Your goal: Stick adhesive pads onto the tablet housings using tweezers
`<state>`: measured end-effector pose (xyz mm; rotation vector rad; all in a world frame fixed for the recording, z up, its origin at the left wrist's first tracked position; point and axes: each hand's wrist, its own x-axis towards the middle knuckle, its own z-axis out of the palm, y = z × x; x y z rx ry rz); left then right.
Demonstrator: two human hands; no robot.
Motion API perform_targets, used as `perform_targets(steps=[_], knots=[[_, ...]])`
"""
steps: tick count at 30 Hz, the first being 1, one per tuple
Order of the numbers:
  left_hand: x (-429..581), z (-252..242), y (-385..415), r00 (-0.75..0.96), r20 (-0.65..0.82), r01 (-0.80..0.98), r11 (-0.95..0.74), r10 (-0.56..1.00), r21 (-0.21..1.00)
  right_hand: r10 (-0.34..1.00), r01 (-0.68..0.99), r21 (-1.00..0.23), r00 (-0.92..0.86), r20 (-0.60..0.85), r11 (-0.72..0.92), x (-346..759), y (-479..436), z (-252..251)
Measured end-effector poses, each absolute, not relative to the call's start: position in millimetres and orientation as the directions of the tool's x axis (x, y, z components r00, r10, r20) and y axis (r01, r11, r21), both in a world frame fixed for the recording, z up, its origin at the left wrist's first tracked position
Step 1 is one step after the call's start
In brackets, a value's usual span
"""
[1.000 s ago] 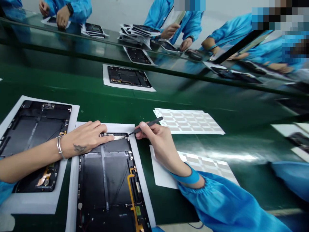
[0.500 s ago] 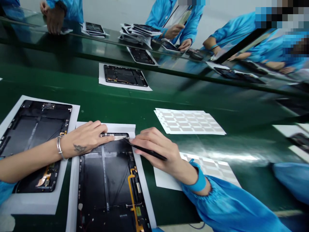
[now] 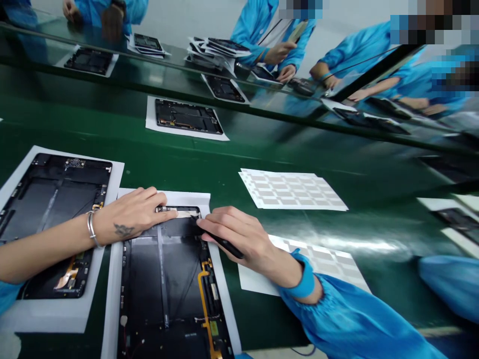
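An open tablet housing (image 3: 179, 279) with its inner parts bared lies before me on a white sheet (image 3: 111, 299). My left hand (image 3: 136, 212) grips its far edge, the thumb stretched along a pale adhesive strip (image 3: 185, 214) and the fingers bent over the rim. In my right hand (image 3: 239, 232) is a pair of black tweezers (image 3: 226, 244), pinched near the front; their tips touch the strip's right end by the housing's corner. An orange flex cable (image 3: 204, 294) runs down the housing's right side.
A second tablet housing (image 3: 48, 199) lies left, under my forearm. Two sticker sheets (image 3: 294, 189) (image 3: 337, 269) lie right. Farther off, another housing (image 3: 189, 117) sits on the green surface (image 3: 112, 119). Behind a raised ledge, co-workers in blue sleeves handle similar parts near a stack of housings (image 3: 213, 50).
My right hand and the tweezers have shifted slightly down and left; the strip's right end looks flatter. The far housing has slid a little left. A co-worker's hand at the back left has drawn back.
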<state>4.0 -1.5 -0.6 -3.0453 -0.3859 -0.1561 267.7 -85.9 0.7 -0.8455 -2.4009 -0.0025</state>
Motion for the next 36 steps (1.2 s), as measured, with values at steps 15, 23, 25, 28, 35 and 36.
perform_targets(steps=[15, 23, 25, 28, 35, 36], knots=[[2.8, -1.5, -0.2, 0.964, 0.12, 0.245, -0.968, 0.239, -0.045, 0.985, 0.264, -0.964, 0.172, 0.004, -0.043, 272.4, -65.2, -19.4], [3.6, -1.4, -1.3, 0.961, 0.113, 0.262, -0.963, 0.254, -0.062, 0.984, 0.338, -0.941, 0.163, 0.07, 0.011, 272.7, -69.8, -19.5], [4.3, -1.1, -1.9, 0.96, 0.107, 0.266, -0.96, 0.257, -0.081, 0.981, 0.375, -0.926, 0.158, 0.116, 0.049, 273.4, -71.9, -16.2], [5.3, -1.3, -2.8, 0.963, 0.09, 0.261, -0.96, 0.253, -0.096, 0.973, 0.415, -0.897, 0.102, 0.208, 0.148, 271.3, -72.4, -10.0], [2.9, -7.5, -2.1, 0.958, 0.122, 0.267, -0.962, 0.259, -0.054, 0.974, 0.379, -0.899, -0.137, 0.179, 0.219, 258.2, -62.7, -15.0], [2.5, -8.0, -2.0, 0.958, 0.123, 0.267, -0.962, 0.259, -0.053, 0.976, 0.372, -0.904, -0.139, 0.169, 0.21, 257.8, -62.3, -16.6]])
